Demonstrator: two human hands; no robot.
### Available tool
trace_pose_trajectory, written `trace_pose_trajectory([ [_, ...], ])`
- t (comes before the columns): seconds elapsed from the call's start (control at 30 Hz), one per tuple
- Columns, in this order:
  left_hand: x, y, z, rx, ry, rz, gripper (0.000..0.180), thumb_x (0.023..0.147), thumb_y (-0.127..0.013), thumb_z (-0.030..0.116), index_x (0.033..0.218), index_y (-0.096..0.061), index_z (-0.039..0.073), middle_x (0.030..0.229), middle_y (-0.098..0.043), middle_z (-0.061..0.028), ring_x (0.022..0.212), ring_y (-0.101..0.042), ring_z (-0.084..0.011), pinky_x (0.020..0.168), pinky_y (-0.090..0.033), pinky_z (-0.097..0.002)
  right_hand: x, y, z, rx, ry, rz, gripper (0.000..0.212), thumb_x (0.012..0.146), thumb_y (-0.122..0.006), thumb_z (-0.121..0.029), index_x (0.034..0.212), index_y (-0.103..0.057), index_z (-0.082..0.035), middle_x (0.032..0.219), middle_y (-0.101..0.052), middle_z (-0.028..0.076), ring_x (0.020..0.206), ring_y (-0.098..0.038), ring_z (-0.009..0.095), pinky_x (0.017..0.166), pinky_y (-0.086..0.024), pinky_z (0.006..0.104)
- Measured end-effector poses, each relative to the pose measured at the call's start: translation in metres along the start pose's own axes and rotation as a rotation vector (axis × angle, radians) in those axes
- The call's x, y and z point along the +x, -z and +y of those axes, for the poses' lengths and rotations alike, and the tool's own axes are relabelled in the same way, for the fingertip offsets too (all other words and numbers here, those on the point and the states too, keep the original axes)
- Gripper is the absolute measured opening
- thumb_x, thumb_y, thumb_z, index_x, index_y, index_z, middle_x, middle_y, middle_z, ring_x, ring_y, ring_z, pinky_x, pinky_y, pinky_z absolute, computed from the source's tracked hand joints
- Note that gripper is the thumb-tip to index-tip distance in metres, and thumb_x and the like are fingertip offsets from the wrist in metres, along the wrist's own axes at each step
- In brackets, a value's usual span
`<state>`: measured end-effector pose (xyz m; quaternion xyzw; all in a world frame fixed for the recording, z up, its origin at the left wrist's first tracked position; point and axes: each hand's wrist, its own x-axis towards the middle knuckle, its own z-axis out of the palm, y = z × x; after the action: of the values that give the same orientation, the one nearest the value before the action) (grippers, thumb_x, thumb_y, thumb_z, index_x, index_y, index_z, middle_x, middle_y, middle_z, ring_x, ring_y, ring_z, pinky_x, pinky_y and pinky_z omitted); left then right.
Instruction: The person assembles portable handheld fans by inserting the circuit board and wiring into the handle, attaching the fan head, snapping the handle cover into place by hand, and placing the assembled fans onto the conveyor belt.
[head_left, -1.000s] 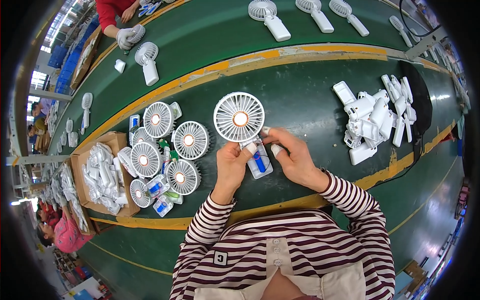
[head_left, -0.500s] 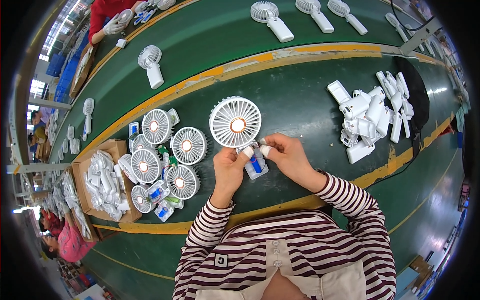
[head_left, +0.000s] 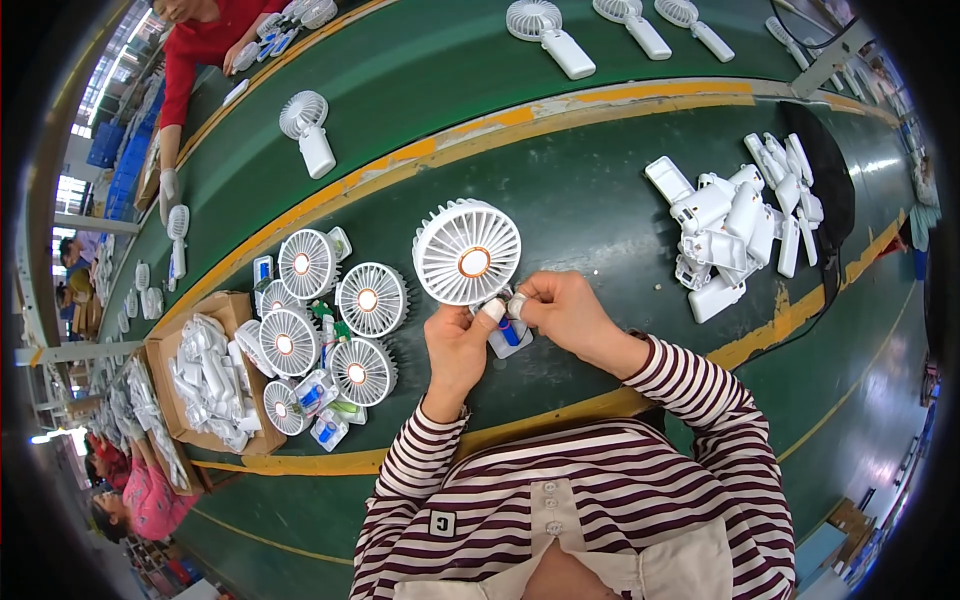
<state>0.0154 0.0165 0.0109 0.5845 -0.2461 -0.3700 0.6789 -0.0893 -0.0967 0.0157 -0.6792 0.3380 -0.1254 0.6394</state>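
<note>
Before me is a white handheld fan (head_left: 467,252) with a round grille and a copper-coloured ring at its centre. Its handle is opened, and a blue cylindrical cell (head_left: 509,331) shows inside. My left hand (head_left: 456,352) grips the fan just below the head, the thumb pressed on the handle's top. My right hand (head_left: 572,316) is closed in a pinch at the handle's right edge, close to thin wires; what lies between its fingertips is too small to make out. Pale covers wrap several of my fingertips.
Several opened fans (head_left: 290,340) lie in a cluster at left, beside a cardboard box (head_left: 270,437) of white parts. White handle shells (head_left: 735,215) are heaped at right. Beyond a yellow-edged rail, a green conveyor (head_left: 420,95) carries finished-looking fans. A co-worker in a red sleeve (head_left: 177,90) reaches across at far left.
My right fingertips have shifted slightly left, closer to my left thumb. The fan head has tilted a little. The co-worker has leaned in, one gloved hand now near a fan at far left.
</note>
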Motion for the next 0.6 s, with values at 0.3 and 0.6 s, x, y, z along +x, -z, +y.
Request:
trace_pose_trajectory([
  [0.3, 0.003, 0.011, 0.007, -0.243, 0.189, 0.0, 0.026, 0.08, -0.061, 0.005, 0.104, -0.057, -0.003, 0.089, -0.064, -0.0069, 0.077, -0.059, -0.0114, 0.069, -0.047, -0.0233, -0.007, 0.007, -0.014, -0.106, 0.042, -0.075, 0.018, 0.079, -0.06, -0.01, 0.065, -0.059, 0.001, 0.054, -0.052, 0.0, 0.049, -0.044, 0.003, 0.043, -0.034, 0.0198],
  [0.6, 0.003, 0.016, 0.013, -0.332, 0.257, -0.103, 0.038, 0.078, -0.066, 0.012, 0.11, -0.054, -0.006, 0.1, -0.062, -0.0094, 0.086, -0.059, -0.0151, 0.077, -0.047, -0.0274, -0.004, 0.014, -0.008, 0.395, -0.316, -0.258, 0.021, 0.081, -0.056, -0.016, 0.066, -0.06, -0.002, 0.054, -0.052, 0.001, 0.044, -0.044, 0.006, 0.039, -0.033, 0.0202],
])
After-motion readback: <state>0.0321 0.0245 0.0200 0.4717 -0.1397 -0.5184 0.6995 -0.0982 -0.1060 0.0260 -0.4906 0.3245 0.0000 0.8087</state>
